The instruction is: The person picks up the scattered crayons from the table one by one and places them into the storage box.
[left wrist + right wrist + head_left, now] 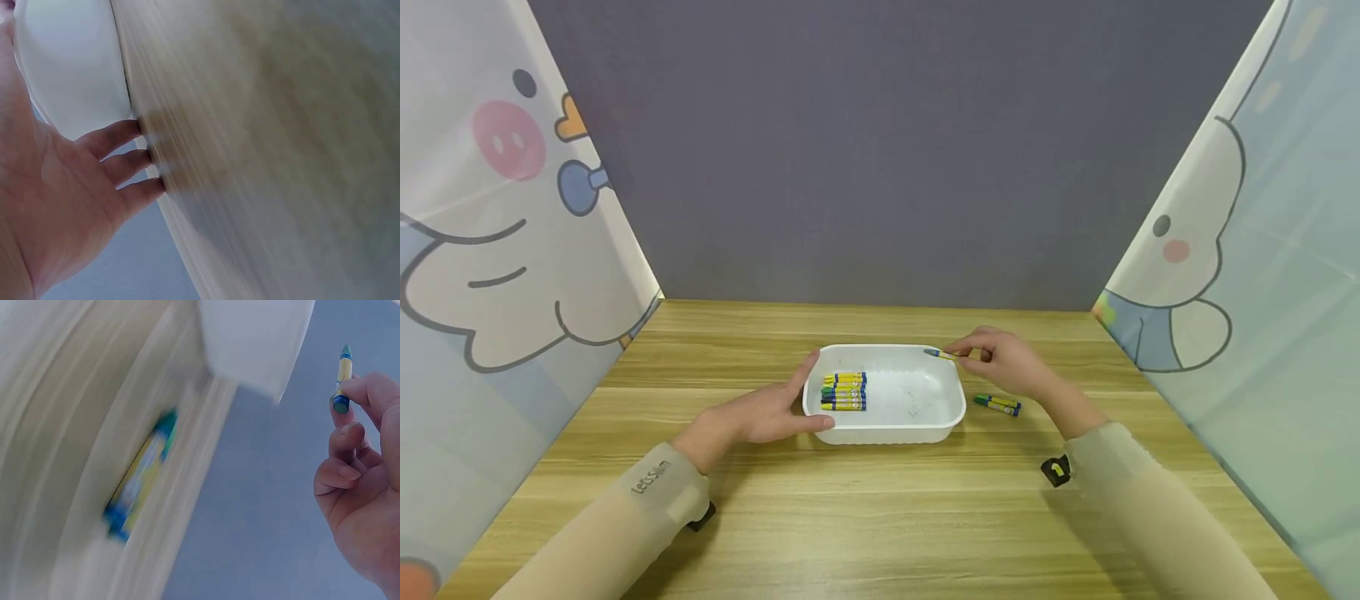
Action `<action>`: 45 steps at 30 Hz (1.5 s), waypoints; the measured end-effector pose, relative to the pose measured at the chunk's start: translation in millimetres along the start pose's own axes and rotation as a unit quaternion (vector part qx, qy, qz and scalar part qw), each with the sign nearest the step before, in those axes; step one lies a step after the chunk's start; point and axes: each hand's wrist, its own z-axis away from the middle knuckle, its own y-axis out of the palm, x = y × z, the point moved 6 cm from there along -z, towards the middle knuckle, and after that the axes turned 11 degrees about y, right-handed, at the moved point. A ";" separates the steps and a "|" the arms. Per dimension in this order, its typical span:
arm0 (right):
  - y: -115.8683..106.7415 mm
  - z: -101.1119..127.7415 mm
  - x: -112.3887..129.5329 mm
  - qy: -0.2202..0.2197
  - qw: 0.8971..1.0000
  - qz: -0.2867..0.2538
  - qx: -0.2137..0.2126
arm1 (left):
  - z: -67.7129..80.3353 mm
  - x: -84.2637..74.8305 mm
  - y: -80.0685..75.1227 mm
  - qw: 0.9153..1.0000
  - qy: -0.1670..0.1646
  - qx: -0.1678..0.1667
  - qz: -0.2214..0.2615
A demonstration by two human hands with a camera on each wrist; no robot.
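Lying loose on table [880,517]: green crayon [997,405], right of tray [951,417].

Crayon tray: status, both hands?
Left hand braces white tray at its left rim. Right hand pinches a crayon over the right rim. Spare crayon on table; path clear.
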 end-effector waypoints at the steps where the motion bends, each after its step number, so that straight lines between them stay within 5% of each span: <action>1: 3.3 -1.3 6.7 -0.008 1.000 -0.002 0.003 | 0.0 -0.2 -0.1 1.000 0.000 0.000 0.000; 10: 47.5 -18.5 57.2 -0.067 0.996 -0.027 0.051 | -0.3 -0.2 -0.1 1.000 -0.003 0.000 -0.003; 23: 125.6 -46.0 93.6 -0.079 0.991 -0.030 0.100 | 0.7 1.1 2.0 1.000 -0.001 0.001 -0.006; 31: 138.4 -44.7 93.1 -0.077 0.987 -0.045 0.135 | 1.0 -1.0 -0.6 1.000 -0.003 0.000 -0.002; 45: 146.4 -45.2 97.7 -0.107 0.984 0.028 0.143 | 0.1 0.0 0.1 1.000 0.001 0.000 -0.002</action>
